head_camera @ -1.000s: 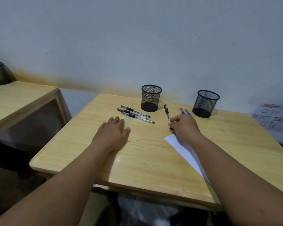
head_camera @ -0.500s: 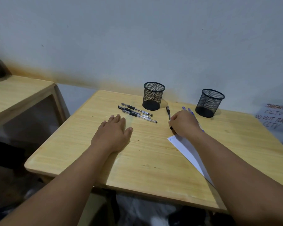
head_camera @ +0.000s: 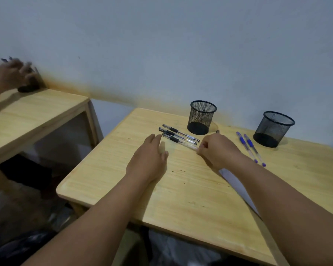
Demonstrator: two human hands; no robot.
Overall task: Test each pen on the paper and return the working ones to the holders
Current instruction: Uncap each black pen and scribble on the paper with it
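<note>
My left hand (head_camera: 148, 158) lies flat and open on the wooden table (head_camera: 181, 198), its fingertips next to three black pens (head_camera: 179, 135) lying side by side. My right hand (head_camera: 218, 151) is closed around a black pen whose end (head_camera: 217, 131) pokes out above the knuckles. Its fingertips are at the near end of the closest black pen. Two blue pens (head_camera: 250, 147) lie to the right of it. Both black mesh holders, the left holder (head_camera: 202, 117) and the right holder (head_camera: 275, 129), stand with no pens in them. The white paper (head_camera: 236, 186) is partly hidden under my right forearm.
A second wooden table (head_camera: 37, 114) stands to the left across a gap. Over it another person's blurred hand (head_camera: 13, 73) is at a dark holder (head_camera: 29, 87) by the wall. The wall runs close behind both tables.
My right hand has moved left off the paper to the ends of the black pens, uncovering the two blue pens. A blurred hand has appeared over the left table. My left hand stays put.
</note>
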